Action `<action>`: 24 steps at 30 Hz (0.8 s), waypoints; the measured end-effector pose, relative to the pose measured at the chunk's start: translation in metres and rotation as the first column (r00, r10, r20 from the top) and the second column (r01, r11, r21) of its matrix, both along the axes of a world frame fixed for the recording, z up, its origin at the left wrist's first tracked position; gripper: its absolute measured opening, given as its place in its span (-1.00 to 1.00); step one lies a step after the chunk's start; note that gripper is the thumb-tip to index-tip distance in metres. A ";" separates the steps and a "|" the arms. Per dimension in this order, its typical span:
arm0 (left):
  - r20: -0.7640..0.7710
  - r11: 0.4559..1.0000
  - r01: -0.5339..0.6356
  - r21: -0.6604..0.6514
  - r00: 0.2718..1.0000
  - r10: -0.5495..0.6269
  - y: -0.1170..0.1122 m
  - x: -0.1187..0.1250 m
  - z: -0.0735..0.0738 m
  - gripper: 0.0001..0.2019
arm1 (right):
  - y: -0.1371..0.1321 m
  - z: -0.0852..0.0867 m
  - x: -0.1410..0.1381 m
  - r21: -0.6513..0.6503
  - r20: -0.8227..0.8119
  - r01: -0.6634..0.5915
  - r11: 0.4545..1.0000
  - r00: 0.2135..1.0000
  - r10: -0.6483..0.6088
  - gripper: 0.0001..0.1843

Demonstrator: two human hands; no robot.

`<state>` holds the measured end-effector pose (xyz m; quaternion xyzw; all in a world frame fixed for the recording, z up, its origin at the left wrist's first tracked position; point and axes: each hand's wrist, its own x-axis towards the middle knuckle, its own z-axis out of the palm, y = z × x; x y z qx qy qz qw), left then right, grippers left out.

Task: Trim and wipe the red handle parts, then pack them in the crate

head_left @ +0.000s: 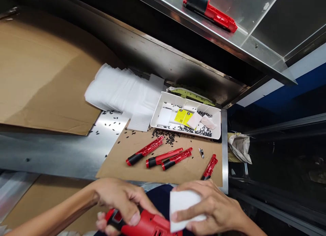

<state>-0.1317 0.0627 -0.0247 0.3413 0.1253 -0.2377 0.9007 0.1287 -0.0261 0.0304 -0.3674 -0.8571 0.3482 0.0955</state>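
My left hand (122,202) is closed around a red and black plastic tool body (145,224) at the bottom of the view. My right hand (211,208) pinches a small white plastic bag (182,203) against the tool's right end. Just beyond my hands, several red and black handle halves (145,151) lie on a sheet of brown cardboard (122,157). A fourth half (210,167) lies further right.
A white tray (160,106) holds small black screws, a yellow label and white packets. Loose black screws are scattered in front of it. A stack of white bags (122,91) lies left of the tray. Another red and black tool (209,8) sits on the metal shelf above.
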 end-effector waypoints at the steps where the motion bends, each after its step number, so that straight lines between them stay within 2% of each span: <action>1: -0.002 1.000 0.006 -0.007 1.000 -0.006 0.001 0.001 0.000 -0.27 | 0.001 0.000 -0.002 0.012 -0.017 0.000 1.000 1.000 0.000 -0.65; 5: -0.008 1.000 0.002 -0.002 1.000 -0.002 0.005 0.002 0.001 -0.37 | 0.003 0.002 -0.004 -0.004 -0.024 -0.035 0.999 0.999 0.035 -0.65; 8: -0.005 1.000 0.021 0.002 1.000 -0.021 0.007 0.001 0.001 -0.29 | 0.004 0.005 -0.002 -0.062 -0.007 -0.015 0.998 1.000 0.014 -0.65; 13: 0.006 0.999 0.034 0.000 0.999 -0.034 0.005 0.001 -0.004 -0.28 | 0.009 0.001 -0.011 -0.057 -0.054 -0.017 0.998 0.998 0.014 -0.63; 17: -0.001 0.997 0.069 -0.034 0.998 -0.069 0.002 0.000 -0.010 -0.20 | 0.002 0.000 0.000 -0.145 -0.093 -0.007 0.989 0.996 -0.006 -0.64; 22: 0.068 0.996 0.059 -0.070 0.996 -0.054 -0.007 -0.002 -0.020 -0.15 | -0.001 0.000 0.001 -0.238 -0.210 -0.047 0.970 0.978 -0.004 -0.68; 24: 0.056 0.996 0.058 -0.069 0.997 -0.054 -0.008 -0.003 -0.020 -0.17 | 0.000 0.001 -0.002 -0.243 -0.262 -0.063 0.968 0.965 -0.003 -0.61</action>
